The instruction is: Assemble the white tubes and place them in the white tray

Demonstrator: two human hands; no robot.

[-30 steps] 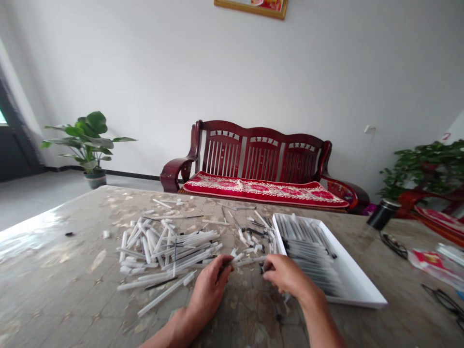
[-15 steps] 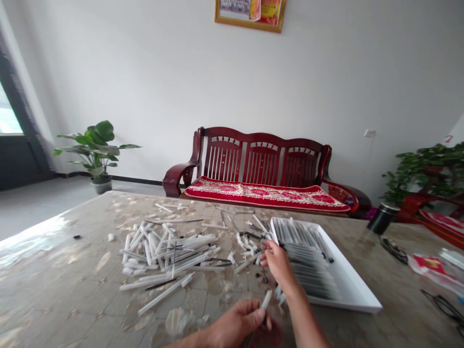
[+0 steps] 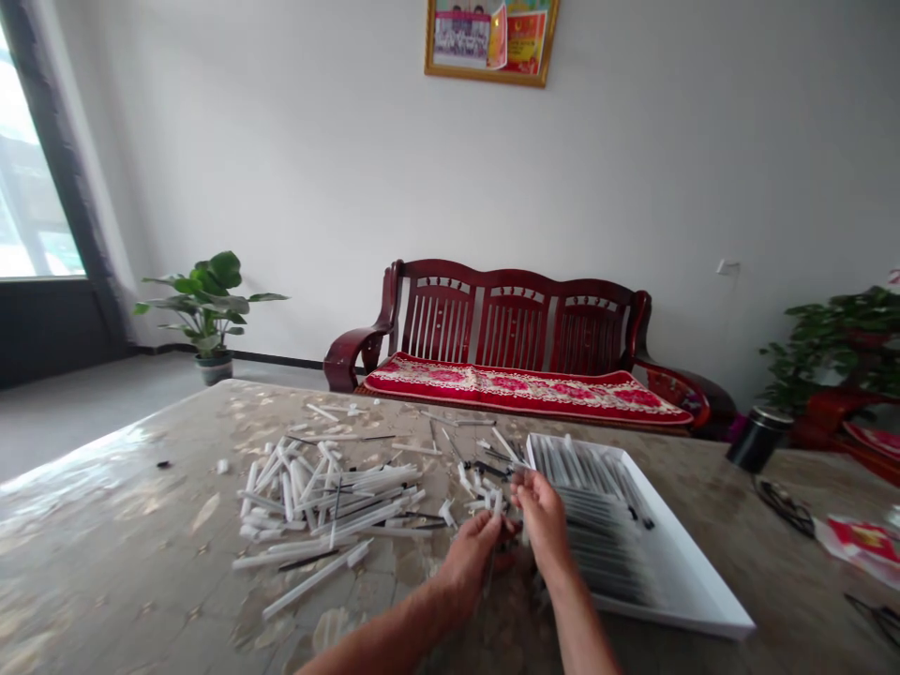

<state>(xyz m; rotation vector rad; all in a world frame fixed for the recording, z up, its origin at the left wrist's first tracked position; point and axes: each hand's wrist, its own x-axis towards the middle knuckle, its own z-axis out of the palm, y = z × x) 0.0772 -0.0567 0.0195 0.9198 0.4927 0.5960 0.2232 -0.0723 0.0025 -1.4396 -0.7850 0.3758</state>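
A: How much appears to be done?
B: A fair share, it seems. In the white box (image 3: 679,553) at the lower right of the frame, slim rods (image 3: 597,520) are laid side by side in two groups, packed toward its left side.
A: And what is left?
B: Plenty, by the look of it. White tubes (image 3: 366,518) are heaped left of centre on the table (image 3: 105,562), and small white fittings (image 3: 480,487) are scattered between heap and box.
A: How is the grip set?
B: By the left hand (image 3: 470,555), at the lower centre, a short white piece (image 3: 499,502) is pinched roughly upright between thumb and fingers, with no gap seen. The right hand (image 3: 545,520) is held just beside it, fingertips drawn close together; whether anything is gripped there cannot be told, the detail being too small and blurred.
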